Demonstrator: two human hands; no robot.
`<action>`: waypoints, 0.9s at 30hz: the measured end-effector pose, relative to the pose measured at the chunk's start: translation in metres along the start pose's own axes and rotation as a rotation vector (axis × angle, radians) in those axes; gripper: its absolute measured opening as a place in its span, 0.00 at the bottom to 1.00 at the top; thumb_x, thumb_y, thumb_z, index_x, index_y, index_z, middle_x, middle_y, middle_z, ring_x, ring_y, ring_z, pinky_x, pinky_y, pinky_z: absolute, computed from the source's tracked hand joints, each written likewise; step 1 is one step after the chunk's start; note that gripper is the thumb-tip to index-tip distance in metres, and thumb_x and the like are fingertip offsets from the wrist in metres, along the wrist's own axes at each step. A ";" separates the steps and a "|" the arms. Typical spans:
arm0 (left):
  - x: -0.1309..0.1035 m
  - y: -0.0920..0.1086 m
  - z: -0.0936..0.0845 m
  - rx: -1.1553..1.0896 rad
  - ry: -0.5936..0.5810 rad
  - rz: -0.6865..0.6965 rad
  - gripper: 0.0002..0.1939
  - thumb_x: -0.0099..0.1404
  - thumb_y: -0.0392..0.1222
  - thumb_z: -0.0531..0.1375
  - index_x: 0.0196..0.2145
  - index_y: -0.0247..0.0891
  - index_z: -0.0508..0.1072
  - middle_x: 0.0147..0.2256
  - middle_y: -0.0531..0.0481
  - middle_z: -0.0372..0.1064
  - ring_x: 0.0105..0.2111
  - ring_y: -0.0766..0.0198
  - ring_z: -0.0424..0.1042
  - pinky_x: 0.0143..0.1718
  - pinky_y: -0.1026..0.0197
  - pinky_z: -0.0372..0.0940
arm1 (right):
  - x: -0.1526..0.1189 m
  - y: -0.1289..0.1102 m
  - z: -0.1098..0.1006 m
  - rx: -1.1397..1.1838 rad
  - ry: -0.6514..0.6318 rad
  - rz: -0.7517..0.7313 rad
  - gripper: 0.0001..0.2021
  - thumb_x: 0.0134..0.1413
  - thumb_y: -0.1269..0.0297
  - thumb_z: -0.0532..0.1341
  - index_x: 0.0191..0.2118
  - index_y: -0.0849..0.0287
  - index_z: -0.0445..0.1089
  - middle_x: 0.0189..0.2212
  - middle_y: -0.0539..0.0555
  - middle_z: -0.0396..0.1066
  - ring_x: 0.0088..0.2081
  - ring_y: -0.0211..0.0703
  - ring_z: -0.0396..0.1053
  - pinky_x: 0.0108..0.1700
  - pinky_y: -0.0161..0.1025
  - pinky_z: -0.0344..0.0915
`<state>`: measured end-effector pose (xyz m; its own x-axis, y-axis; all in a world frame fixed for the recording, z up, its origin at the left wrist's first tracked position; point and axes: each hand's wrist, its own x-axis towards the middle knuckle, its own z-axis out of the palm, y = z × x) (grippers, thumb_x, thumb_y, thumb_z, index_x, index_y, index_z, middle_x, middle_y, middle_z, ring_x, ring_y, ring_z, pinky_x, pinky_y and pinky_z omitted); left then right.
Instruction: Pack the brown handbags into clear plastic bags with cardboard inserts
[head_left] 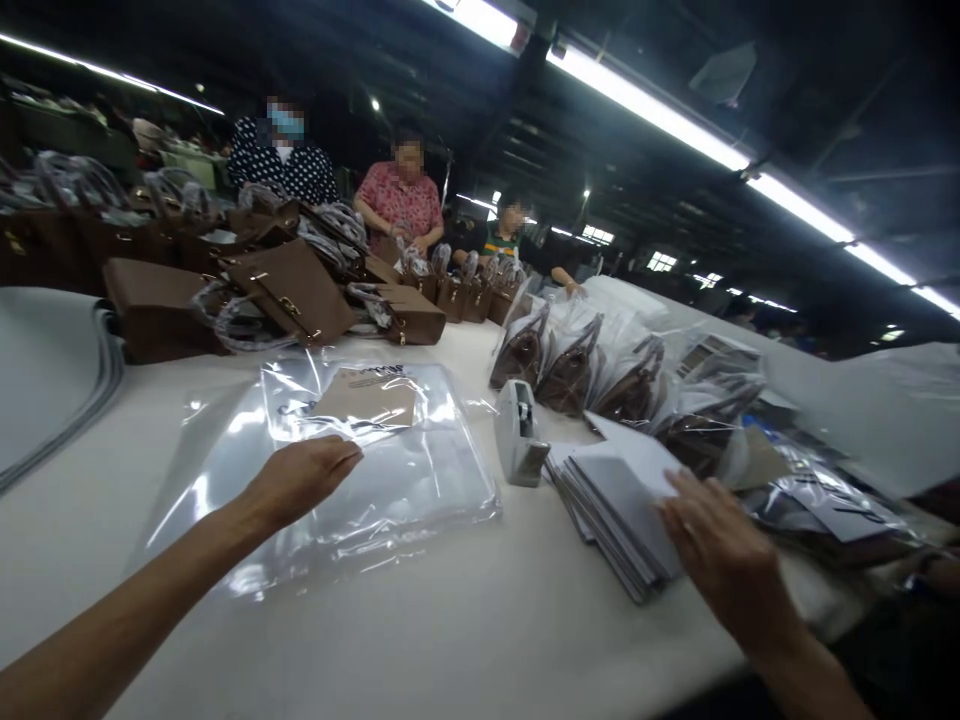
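My left hand (309, 478) is closed, fingers pinched at the near edge of a clear plastic bag (285, 400) with dark print, a brown card (367, 400) lying in or under it. Beneath that bag spreads a stack of larger clear plastic bags (442, 480). My right hand (720, 550), slightly blurred, lies over the right side of a stack of white sheets (615, 490), with its fingers stretched out and touching the top sheet. Between the two hands stands a grey tape dispenser (517, 435).
Brown handbags (292, 290) with wrapped handles are piled at the back left. Several bagged handbags (574, 375) line the right. Grey sheets (45, 380) lie on the white table (420, 640) at far left. Co-workers (405, 190) stand across the table.
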<state>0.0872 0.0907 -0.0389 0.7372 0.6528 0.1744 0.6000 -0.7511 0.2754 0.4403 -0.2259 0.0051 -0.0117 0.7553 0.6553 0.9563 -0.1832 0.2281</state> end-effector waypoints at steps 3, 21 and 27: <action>0.001 -0.001 0.002 0.011 -0.015 -0.018 0.21 0.65 0.51 0.42 0.36 0.41 0.71 0.33 0.50 0.69 0.31 0.60 0.69 0.30 0.61 0.59 | -0.029 -0.011 0.051 0.060 -0.174 0.050 0.16 0.58 0.56 0.51 0.43 0.62 0.64 0.44 0.60 0.69 0.47 0.47 0.66 0.50 0.47 0.63; 0.004 -0.018 0.012 -0.065 -0.037 -0.031 0.19 0.64 0.52 0.47 0.39 0.41 0.72 0.36 0.50 0.72 0.33 0.57 0.69 0.34 0.58 0.61 | -0.019 0.061 0.058 0.577 -0.704 0.092 0.17 0.52 0.56 0.58 0.48 0.54 0.68 0.49 0.56 0.65 0.51 0.46 0.62 0.53 0.48 0.60; 0.005 -0.023 0.016 -0.010 -0.002 0.016 0.19 0.65 0.51 0.45 0.38 0.41 0.72 0.34 0.49 0.71 0.31 0.59 0.69 0.32 0.60 0.60 | -0.025 0.059 0.048 0.441 -0.554 -0.072 0.13 0.58 0.62 0.52 0.44 0.57 0.70 0.41 0.56 0.70 0.43 0.43 0.67 0.46 0.41 0.66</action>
<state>0.0821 0.1091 -0.0594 0.7473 0.6406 0.1766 0.5850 -0.7603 0.2824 0.5109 -0.2248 -0.0327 -0.0409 0.9862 0.1603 0.9892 0.0626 -0.1328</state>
